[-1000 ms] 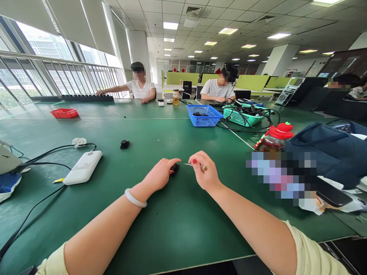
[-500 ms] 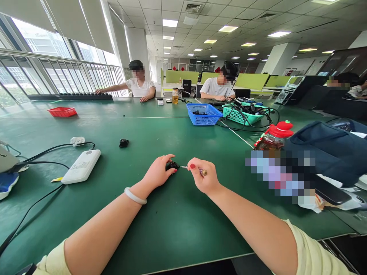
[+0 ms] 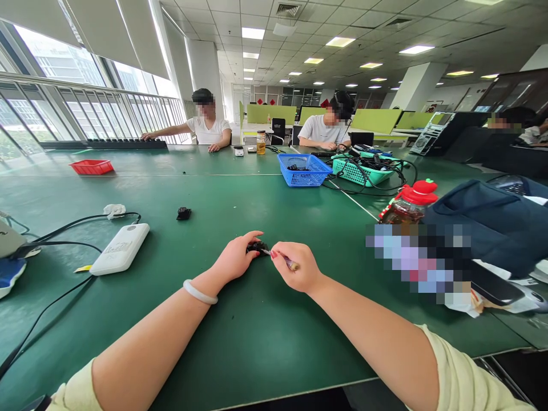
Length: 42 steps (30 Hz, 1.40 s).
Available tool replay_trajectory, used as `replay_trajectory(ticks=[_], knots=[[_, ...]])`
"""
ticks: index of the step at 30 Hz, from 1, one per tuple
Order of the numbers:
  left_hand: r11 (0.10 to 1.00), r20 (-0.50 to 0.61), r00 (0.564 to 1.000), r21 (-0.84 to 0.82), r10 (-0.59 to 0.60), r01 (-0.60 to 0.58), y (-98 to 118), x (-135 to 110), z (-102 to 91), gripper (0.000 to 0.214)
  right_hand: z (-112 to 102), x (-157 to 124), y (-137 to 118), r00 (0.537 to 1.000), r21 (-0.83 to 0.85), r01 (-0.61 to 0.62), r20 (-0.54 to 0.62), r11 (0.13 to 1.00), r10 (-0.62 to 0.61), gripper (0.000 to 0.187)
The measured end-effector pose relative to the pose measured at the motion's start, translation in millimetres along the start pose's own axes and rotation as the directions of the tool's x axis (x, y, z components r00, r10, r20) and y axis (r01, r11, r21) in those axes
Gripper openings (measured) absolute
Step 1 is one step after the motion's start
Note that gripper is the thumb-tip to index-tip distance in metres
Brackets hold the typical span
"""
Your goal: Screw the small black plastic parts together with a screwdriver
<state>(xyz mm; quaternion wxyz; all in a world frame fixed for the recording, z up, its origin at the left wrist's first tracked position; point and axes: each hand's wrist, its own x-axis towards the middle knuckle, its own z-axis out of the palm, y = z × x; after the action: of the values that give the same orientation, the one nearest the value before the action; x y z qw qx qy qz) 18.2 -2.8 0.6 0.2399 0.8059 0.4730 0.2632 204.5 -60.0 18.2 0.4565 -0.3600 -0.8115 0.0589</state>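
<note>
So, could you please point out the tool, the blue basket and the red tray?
Tool [image 3: 293, 266]: head view, handle end.
Blue basket [image 3: 305, 179]: head view, front wall.
Red tray [image 3: 91, 170]: head view, front wall.

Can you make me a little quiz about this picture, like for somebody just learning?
1. Pick one: which hand holds the thin tool? A) left B) right C) neither
2. True or false: in the picture, the red tray is further left than the blue basket.
3. Fill in the colour: the left hand has its fingers around a small ____ part.

Key:
1. B, the right hand.
2. True.
3. Black.
</note>
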Motion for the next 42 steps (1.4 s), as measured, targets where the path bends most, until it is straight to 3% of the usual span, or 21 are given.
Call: replay_trajectory(ticks=[11, 16, 20, 22, 26, 29, 31, 33, 35, 38, 40, 42], knots=[[1.0, 0.01, 1.0, -0.003, 0.006, -0.006, 0, -2, -1.9, 0.05, 4, -1, 2, 0.998, -0.059, 0.054, 0.031, 0.997, -0.052, 0.035], [0.999, 0.009, 1.0, 0.029, 0.013, -0.013, 0, -1, -0.5, 0.053, 21, -6, 3, 0.968, -0.238, 0.228, 0.159, 0.944, -0.194, 0.041], [0.997, 0.005, 1.0, 0.078, 0.006, -0.006, -1, -1, -0.1, 0.055, 33, -10, 2, 0.909, -0.315, 0.376, 0.306, 0.871, -0.282, 0.034], [0.995, 0.004, 1.0, 0.103, 0.01, -0.01, -1, -1, -0.6, 0.053, 33, -10, 2, 0.897, -0.307, 0.391, 0.339, 0.868, -0.284, 0.031], [0.994, 0.016, 0.999, 0.107, 0.036, -0.037, -1, 0, -1.7, 0.043, 20, -6, 4, 0.962, -0.16, 0.206, 0.211, 0.965, -0.17, 0.034], [0.994, 0.029, 0.998, 0.092, 0.054, -0.056, -1, 1, -2.3, 0.041, 10, -2, 9, 0.998, 0.038, -0.044, 0.045, 0.998, 0.042, 0.042], [0.995, 0.034, 0.998, 0.082, 0.046, -0.049, -2, 0, -2.6, 0.044, 9, 1, 14, 0.96, 0.225, -0.266, -0.031, 0.937, 0.279, 0.048], [0.998, 0.043, 0.999, 0.054, 0.025, -0.027, -1, 0, -3.2, 0.052, 10, 3, 20, 0.865, 0.397, -0.438, -0.058, 0.806, 0.499, 0.052], [1.0, 0.05, 0.999, 0.019, 0.005, -0.006, -1, -1, -3.6, 0.061, 11, 6, 26, 0.769, 0.509, -0.518, -0.076, 0.688, 0.635, 0.053], [1.0, 0.05, 0.999, 0.0, 0.005, -0.005, -1, -2, -3.4, 0.068, 11, 8, 32, 0.665, 0.575, -0.558, -0.12, 0.598, 0.737, 0.054], [1.0, 0.043, 0.999, 0.003, 0.025, -0.025, -2, -2, -2.7, 0.068, 9, 8, 32, 0.647, 0.586, -0.554, -0.144, 0.591, 0.749, 0.054], [0.998, 0.041, 0.998, 0.011, 0.055, -0.055, -3, -2, -1.9, 0.069, 7, 7, 28, 0.696, 0.572, -0.519, -0.149, 0.635, 0.702, 0.053]])
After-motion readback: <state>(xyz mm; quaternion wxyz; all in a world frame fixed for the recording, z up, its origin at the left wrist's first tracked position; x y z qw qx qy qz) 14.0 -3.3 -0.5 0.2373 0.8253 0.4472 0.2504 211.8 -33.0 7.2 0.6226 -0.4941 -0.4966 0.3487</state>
